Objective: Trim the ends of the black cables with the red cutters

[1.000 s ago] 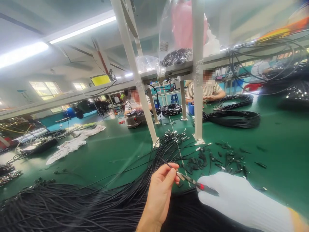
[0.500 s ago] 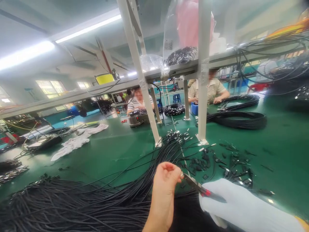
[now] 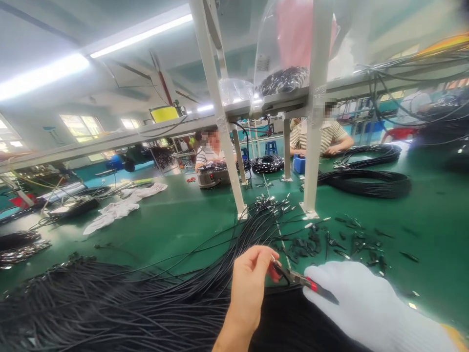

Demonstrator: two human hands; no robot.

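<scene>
My bare left hand (image 3: pixel 251 276) pinches the end of a black cable (image 3: pixel 279 269), with a small metal tip showing at the fingertips. In a white glove, my right hand (image 3: pixel 353 293) is wrapped round a pair of pliers (image 3: pixel 297 278) with red and black handles. The plier jaws meet the cable end just right of my left fingers; whether they grip it, I cannot tell. Under both hands spreads a thick heap of black cables (image 3: pixel 120 303). A bundle from it (image 3: pixel 249 237) runs away across the green table, metal connectors at its far end.
Loose black plug pieces (image 3: pixel 304 247) lie scattered beyond my right hand on the green table (image 3: pixel 198 215). Two white posts (image 3: pixel 313 161) carry a shelf. Cable coils (image 3: pixel 370 183), a grey device (image 3: pixel 210 177) and a white cloth (image 3: pixel 117 212) lie farther off. Two people sit opposite.
My left hand has turned, its back now more toward me, and the black cable end shows between fingers and pliers. The view has shifted slightly left.
</scene>
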